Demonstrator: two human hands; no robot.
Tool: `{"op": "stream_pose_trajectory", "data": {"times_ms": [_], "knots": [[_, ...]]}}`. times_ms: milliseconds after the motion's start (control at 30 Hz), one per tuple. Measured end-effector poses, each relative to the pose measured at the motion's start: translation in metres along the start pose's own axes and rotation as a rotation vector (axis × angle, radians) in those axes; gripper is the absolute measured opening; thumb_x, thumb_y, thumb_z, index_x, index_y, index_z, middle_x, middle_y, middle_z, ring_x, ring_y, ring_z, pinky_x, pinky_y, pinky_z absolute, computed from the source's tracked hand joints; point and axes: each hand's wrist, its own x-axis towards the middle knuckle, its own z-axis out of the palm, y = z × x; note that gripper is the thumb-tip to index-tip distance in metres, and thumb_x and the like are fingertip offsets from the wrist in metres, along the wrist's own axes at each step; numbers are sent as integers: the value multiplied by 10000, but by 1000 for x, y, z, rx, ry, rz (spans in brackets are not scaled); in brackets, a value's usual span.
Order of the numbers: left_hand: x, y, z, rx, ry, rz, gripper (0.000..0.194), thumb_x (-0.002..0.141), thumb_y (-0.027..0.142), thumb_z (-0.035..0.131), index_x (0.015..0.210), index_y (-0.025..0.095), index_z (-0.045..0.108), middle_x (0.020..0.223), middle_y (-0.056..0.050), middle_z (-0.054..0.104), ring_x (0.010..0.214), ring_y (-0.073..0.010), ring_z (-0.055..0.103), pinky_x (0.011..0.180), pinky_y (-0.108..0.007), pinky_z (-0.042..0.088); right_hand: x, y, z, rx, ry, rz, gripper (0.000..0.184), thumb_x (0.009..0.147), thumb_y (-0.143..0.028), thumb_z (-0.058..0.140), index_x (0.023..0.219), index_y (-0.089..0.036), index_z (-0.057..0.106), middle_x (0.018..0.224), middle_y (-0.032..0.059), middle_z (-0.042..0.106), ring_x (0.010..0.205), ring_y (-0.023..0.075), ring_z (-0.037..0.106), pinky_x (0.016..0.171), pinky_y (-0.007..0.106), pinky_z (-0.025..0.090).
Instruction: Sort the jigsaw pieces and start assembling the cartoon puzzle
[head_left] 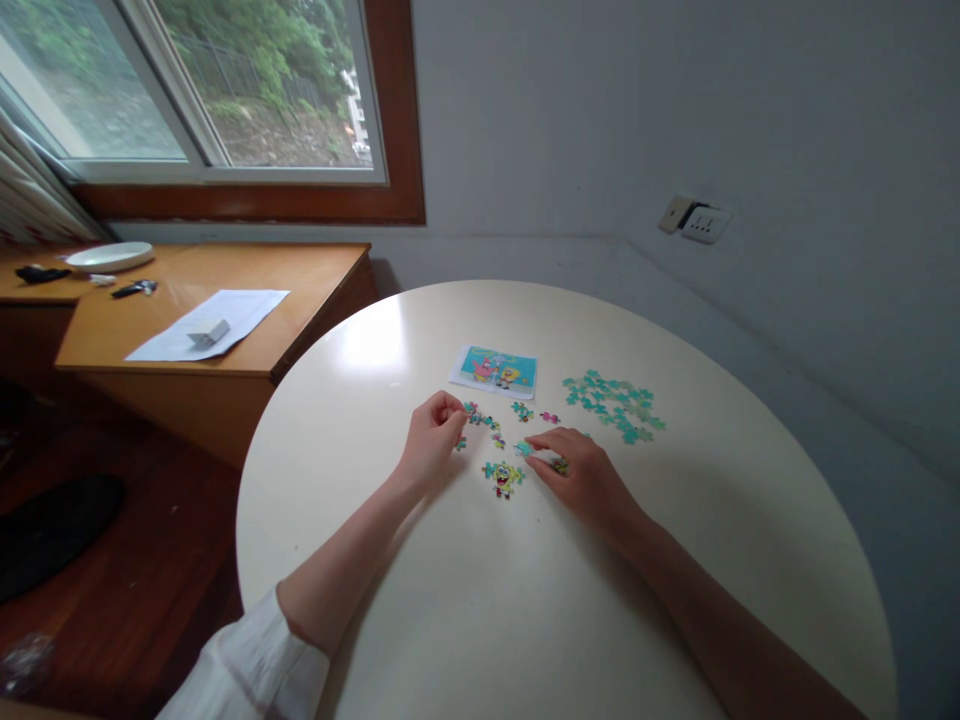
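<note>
My right hand (581,475) pinches a teal jigsaw puzzle piece (523,449) between thumb and fingers, just above the tabletop. Below and left of it lies a small joined cluster of puzzle pieces (504,478) showing a yellow cartoon face. My left hand (433,430) is closed, thumb against fingers, beside several colourful loose pieces (491,424); whether anything is in that pinch I cannot make out. Another small teal cluster (522,411) and a pink piece (550,417) lie a little farther back. Behind them is a picture card (495,370) with cartoon figures on teal.
Many pale green pieces (611,402) lie spread at the right on the round white table (465,620). To the left, a wooden desk (315,275) carries a paper sheet (251,305), a small white block (208,333) and a white plate (111,257). A wall stands behind.
</note>
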Motion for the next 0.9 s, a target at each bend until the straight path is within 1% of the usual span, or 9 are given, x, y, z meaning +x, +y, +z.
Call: {"op": "stream_pose_trajectory", "data": {"times_ms": [200,367,500,767,900], "knots": [[4,5,-5,-64,79,-16,41,648,196,478,662,191,440,400,92,391,376,-59,339,400,-183,254,0,-1,0,9,-8,10,121,795,-204,566,888,-205,644,855,53,681,815,203,621,724,331,497],[11,4,-11,-65,134,-24,51,650,190,482,681,190,442,394,92,388,368,-64,341,402,-186,262,-1,2,2,9,-2,12,131,805,-214,552,897,-202,646,860,56,681,819,203,617,725,331,492],[15,0,-15,-5,125,-7,45,645,185,473,689,182,467,402,88,392,380,-68,352,405,-185,274,-1,4,2,-10,-23,37,143,807,-214,548,904,-204,652,875,56,683,827,201,617,735,331,479],[14,-6,-14,137,98,66,46,664,192,434,694,182,467,414,90,379,398,-71,335,405,-186,242,-2,7,4,-69,-71,103,143,784,-221,578,897,-203,664,899,61,675,858,215,607,769,362,446],[9,-10,-13,242,50,151,42,688,188,436,700,179,476,452,85,371,432,-71,330,434,-189,247,-2,10,6,-77,-47,111,148,782,-225,576,900,-206,664,911,63,673,872,217,603,795,371,438]]}}
